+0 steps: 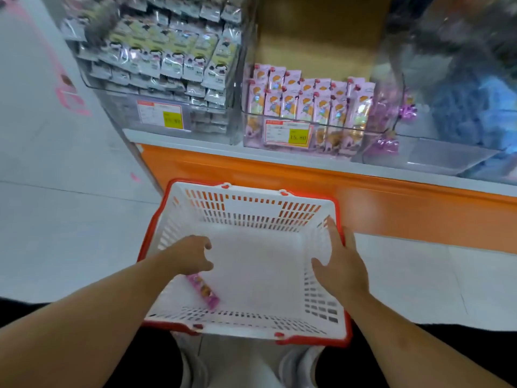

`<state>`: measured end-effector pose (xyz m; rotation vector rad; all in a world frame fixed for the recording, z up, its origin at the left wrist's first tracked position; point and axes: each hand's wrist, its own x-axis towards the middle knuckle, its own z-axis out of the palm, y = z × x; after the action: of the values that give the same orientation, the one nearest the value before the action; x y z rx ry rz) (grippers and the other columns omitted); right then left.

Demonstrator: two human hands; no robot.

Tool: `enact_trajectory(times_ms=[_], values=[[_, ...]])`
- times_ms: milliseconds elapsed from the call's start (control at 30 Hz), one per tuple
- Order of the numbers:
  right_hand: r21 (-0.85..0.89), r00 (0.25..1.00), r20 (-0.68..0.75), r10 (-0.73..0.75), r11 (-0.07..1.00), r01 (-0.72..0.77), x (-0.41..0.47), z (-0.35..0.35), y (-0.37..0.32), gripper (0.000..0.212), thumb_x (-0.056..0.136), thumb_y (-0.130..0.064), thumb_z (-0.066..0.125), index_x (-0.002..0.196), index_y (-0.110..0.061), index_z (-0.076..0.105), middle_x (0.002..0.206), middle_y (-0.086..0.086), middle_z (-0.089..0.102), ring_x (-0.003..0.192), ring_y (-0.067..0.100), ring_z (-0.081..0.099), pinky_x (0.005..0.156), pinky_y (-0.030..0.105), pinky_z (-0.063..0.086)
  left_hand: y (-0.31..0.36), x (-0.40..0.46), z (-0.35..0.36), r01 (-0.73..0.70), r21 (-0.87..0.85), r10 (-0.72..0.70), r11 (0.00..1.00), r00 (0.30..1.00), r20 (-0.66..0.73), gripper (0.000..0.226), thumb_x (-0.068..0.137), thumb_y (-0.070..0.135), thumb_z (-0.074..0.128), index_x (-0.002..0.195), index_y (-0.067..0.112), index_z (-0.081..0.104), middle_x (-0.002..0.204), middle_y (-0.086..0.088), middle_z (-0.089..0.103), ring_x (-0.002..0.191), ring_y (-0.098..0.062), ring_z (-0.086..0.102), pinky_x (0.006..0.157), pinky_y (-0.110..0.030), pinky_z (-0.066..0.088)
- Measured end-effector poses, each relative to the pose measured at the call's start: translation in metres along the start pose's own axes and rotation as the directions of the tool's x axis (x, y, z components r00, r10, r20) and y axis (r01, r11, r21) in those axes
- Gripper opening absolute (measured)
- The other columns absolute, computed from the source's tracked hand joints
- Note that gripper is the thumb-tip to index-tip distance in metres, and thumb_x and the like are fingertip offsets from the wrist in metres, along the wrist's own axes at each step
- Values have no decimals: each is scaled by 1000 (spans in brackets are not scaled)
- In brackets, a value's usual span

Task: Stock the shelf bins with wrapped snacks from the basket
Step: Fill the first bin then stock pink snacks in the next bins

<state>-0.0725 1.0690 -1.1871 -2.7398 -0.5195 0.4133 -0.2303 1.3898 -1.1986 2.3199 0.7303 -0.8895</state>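
Shelf bins [313, 119] of clear plastic line the orange-fronted counter [391, 203], the middle one stood full of pink packets so labels face shoppers; below, a white basket [330, 330] with red rim sits on the floor, steadied by the right hand [340, 264], fingers straight against its side wall, while the left hand [190, 254], fingers loosely curled and holding nothing, reaches over the last pink wrapped snack [204, 291] lying in the near-left corner
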Motion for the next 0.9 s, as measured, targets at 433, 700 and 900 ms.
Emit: enact_trajectory(times_ms=[433,700,900], values=[[40,999,37,39,998,-41,9,2,2,98,90,-36,76,162,-47,10,157,-15,25,99,14,67,63,15,52,-5,58,119,280,254,-287,926,958,-12,60,95,31,62,146,14,35,145,-16,28,129,-38,47,109,-44,45],[36,997,27,66,997,-67,10,4,3,95,90,-35,74,160,-47,12,155,-13,28,96,18,69,69,34,66,-5,59,102,111,163,-118,980,992,38,50,84,41,80,122,20,55,121,-4,61,115,-24,53,96,-35,50],[39,999,21,41,998,-42,6,-1,-2,96,87,-36,75,162,-43,14,151,-10,32,108,19,66,75,33,66,42,39,42,-137,-156,150,978,986,78,44,70,43,93,98,27,63,103,6,64,90,-12,60,70,-24,49]])
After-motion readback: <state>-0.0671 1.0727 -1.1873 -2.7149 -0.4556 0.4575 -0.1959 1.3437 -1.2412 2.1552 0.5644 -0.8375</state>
